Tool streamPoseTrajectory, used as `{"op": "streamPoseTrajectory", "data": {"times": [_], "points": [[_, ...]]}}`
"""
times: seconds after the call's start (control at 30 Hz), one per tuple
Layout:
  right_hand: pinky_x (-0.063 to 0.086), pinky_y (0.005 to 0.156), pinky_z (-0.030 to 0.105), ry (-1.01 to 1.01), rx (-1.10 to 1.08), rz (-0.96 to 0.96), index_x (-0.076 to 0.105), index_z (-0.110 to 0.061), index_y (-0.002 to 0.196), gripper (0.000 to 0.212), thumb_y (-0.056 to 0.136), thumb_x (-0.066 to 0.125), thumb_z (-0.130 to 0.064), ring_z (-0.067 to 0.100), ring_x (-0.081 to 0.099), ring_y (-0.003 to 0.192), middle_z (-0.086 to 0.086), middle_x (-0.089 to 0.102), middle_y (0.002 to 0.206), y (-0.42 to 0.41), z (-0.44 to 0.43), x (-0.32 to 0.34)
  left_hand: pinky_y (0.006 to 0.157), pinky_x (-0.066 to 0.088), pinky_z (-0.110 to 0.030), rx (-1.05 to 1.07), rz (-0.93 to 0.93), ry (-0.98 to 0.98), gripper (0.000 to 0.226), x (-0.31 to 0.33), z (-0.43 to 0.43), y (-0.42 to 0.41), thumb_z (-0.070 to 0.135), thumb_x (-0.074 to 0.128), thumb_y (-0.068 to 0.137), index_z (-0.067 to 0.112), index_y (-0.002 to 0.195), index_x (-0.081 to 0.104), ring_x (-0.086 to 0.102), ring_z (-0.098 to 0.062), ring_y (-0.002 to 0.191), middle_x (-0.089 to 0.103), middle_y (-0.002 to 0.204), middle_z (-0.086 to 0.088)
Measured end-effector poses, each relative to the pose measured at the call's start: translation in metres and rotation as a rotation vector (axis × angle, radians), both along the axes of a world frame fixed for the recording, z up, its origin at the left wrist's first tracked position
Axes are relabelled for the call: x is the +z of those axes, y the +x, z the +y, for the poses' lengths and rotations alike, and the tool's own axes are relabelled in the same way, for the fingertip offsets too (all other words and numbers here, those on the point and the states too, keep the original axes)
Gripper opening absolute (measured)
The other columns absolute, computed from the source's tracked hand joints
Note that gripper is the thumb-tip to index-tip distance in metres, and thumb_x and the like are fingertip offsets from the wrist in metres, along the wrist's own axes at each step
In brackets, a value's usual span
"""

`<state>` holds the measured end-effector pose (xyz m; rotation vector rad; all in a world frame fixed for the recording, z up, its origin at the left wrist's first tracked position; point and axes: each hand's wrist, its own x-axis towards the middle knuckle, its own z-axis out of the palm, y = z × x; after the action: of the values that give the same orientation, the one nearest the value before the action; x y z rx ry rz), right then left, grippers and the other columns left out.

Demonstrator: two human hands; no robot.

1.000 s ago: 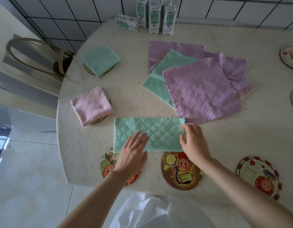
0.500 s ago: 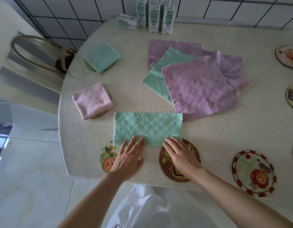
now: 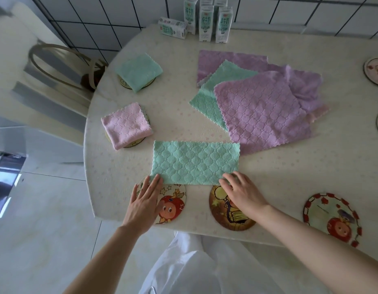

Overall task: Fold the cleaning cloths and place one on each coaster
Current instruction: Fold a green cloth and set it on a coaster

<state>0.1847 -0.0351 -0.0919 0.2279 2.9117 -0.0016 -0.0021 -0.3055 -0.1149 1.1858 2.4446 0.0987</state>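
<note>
The green cloth is a long rectangle, folded once, with a quilted diamond pattern and small wavy edges. It lies flat on the bench, near the 6 o'clock edge, and its long side runs from 9 to 3 o'clock. Its near edge covers the top of the apple coaster and reaches the top of the brown coaster. The hands hide a part of both coasters. The thumb of the right hand is hidden under its palm. One far coaster at 2 o'clock is cut off by the picture's edge. The left hand is at 7 o'clock from the cloth, fingers straight and a little spread, the tips pressing the near left corner. The right hand is at 5 o'clock from the cloth, and its fingers curl over the near right corner and hold it.
</note>
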Motion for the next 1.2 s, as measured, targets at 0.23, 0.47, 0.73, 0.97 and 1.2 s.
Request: {"op": "streamPoseTrajectory", "data": {"times": [0.23, 0.47, 0.73, 0.97, 1.2], "points": [[0.053, 0.07, 0.041, 0.059, 0.091, 0.038, 0.055, -0.005, 0.11, 0.047, 0.064, 0.062, 0.005, 0.032, 0.054, 0.083, 0.013, 0.058, 0.105, -0.013, 0.007, -0.002, 0.118, 0.0, -0.046, 0.019, 0.012, 0.053, 0.066, 0.002, 0.004, 0.003, 0.053, 0.024, 0.095, 0.028, 0.151, 0.001, -0.014, -0.014, 0.145, -0.003, 0.159, 0.01], [0.053, 0.067, 0.038, -0.012, 0.059, 0.071, 0.059, -0.007, 0.1, 0.045, 0.06, 0.069, 0.012, 0.027, 0.057, 0.079, 0.006, 0.061, 0.093, -0.026, 0.017, 0.012, 0.116, 0.01, -0.05, 0.049, 0.128, 0.058, 0.069, 0.006, 0.022, 0.016, 0.032, 0.055, 0.091, 0.013, 0.15, 0.023, 0.004, -0.027, 0.146, 0.014, 0.158, -0.003], [0.05, 0.067, 0.033, -0.115, 0.107, 0.327, 0.064, -0.008, 0.094, 0.026, 0.073, 0.066, 0.006, 0.023, 0.059, 0.081, 0.003, 0.067, 0.086, -0.033, 0.013, 0.053, 0.12, 0.006, -0.044, -0.094, -0.031, 0.244, 0.072, 0.02, 0.094, 0.053, 0.029, 0.047, 0.095, 0.018, 0.152, 0.005, -0.005, -0.019, 0.147, 0.002, 0.16, 0.0], [0.044, 0.067, 0.031, -0.143, 0.164, 0.383, 0.064, -0.013, 0.091, 0.013, 0.087, 0.056, -0.005, 0.021, 0.057, 0.076, 0.0, 0.064, 0.081, -0.007, -0.022, 0.065, 0.113, 0.032, -0.042, -0.148, -0.125, 0.381, 0.067, 0.014, 0.113, 0.068, 0.029, 0.06, 0.09, 0.023, 0.148, 0.028, 0.033, -0.018, 0.14, 0.035, 0.152, 0.001], [0.052, 0.071, 0.03, -0.27, 0.088, 0.421, 0.069, -0.011, 0.091, 0.019, 0.094, 0.052, -0.02, 0.017, 0.063, 0.078, 0.0, 0.068, 0.081, 0.023, -0.022, 0.052, 0.11, 0.037, -0.045, -0.39, -0.175, 0.396, 0.054, 0.003, 0.083, 0.074, 0.022, 0.061, 0.088, 0.023, 0.139, 0.045, 0.042, -0.019, 0.134, 0.049, 0.142, 0.0]]}}
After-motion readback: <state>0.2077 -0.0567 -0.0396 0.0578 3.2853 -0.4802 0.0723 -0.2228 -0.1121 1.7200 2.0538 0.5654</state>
